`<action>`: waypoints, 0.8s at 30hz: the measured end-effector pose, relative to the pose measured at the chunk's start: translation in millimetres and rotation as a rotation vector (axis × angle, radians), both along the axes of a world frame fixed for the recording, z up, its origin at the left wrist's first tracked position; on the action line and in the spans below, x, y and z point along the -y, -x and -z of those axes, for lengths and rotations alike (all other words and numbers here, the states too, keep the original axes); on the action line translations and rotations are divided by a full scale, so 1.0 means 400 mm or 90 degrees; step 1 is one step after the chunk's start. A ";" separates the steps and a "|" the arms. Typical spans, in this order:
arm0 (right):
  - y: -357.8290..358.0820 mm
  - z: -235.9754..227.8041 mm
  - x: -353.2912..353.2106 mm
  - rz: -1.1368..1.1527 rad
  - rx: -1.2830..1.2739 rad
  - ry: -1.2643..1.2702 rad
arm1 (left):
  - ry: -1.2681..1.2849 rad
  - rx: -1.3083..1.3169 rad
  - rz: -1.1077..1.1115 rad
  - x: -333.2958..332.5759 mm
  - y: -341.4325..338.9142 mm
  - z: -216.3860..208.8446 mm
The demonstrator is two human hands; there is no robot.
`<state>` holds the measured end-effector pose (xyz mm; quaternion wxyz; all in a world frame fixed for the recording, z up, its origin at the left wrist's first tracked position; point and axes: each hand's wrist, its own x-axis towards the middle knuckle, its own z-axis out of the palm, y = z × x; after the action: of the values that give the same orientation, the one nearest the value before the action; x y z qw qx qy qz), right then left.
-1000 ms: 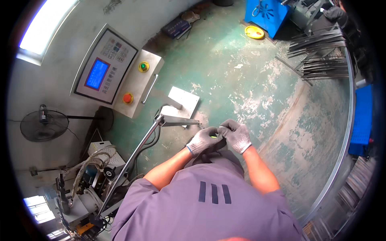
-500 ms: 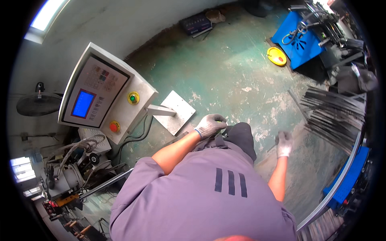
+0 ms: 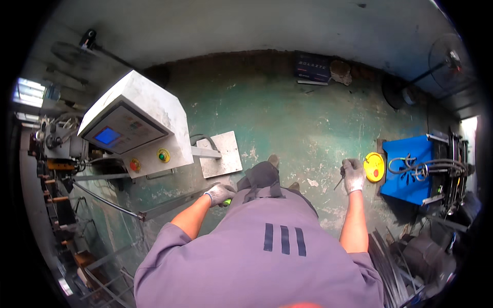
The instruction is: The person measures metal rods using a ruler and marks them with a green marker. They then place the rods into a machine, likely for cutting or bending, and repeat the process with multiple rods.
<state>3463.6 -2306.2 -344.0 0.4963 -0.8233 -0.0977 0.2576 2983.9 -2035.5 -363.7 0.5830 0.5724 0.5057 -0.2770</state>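
Note:
My left hand (image 3: pixel 222 193), in a light knitted glove with a grey palm, is down by my left hip. Its fingers are closed round a small bright green object (image 3: pixel 226 203), mostly hidden, whose kind I cannot make out. Out to the right, my right hand (image 3: pixel 353 175) wears a matching glove with its fingers curled in. A thin dark rod-like piece (image 3: pixel 339 183) sticks out of it on the side toward my body. Just right of that hand, a round yellow object with a red spot (image 3: pixel 375 167) lies beside a blue machine (image 3: pixel 408 169).
A white control box (image 3: pixel 159 115) with a blue screen and two buttons stands ahead left on a square base plate (image 3: pixel 233 154). Metal frame rails (image 3: pixel 174 203) run at the left. Long steel bars (image 3: pixel 385 264) lie at lower right. A dark carton (image 3: pixel 311 68) and pedestal fan (image 3: pixel 395 92) stand by the wall.
My body has turned left, so the blue machine and steel bars swing lower in view. My left hand has moved from my front to my left hip; my right hand has moved forward.

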 end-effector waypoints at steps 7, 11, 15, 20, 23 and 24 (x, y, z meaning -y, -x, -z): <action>-0.223 -0.114 -0.667 -0.279 0.060 -0.015 | -0.048 0.140 -0.343 -0.042 -0.096 0.180; -0.134 -0.106 -0.991 -0.287 -0.134 -0.064 | -0.052 0.119 -0.567 -0.205 -0.177 0.204; 0.006 -0.137 -1.288 -0.444 -0.196 -0.014 | -0.064 0.059 -0.647 -0.352 -0.206 0.196; 0.105 -0.089 -1.637 -0.621 -0.201 0.043 | -0.175 0.021 -0.818 -0.482 -0.189 0.188; 0.160 -0.039 -1.820 -0.741 -0.202 0.077 | -0.273 -0.119 -0.821 -0.425 -0.203 0.408; 0.168 0.003 -1.874 -0.775 -0.205 0.083 | -0.258 -0.161 -0.817 -0.416 -0.223 0.446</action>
<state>3396.4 -1556.6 -345.2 0.2179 -0.5998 -0.4565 0.6200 3073.2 -1869.0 -542.0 0.4494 0.2205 0.8510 0.1588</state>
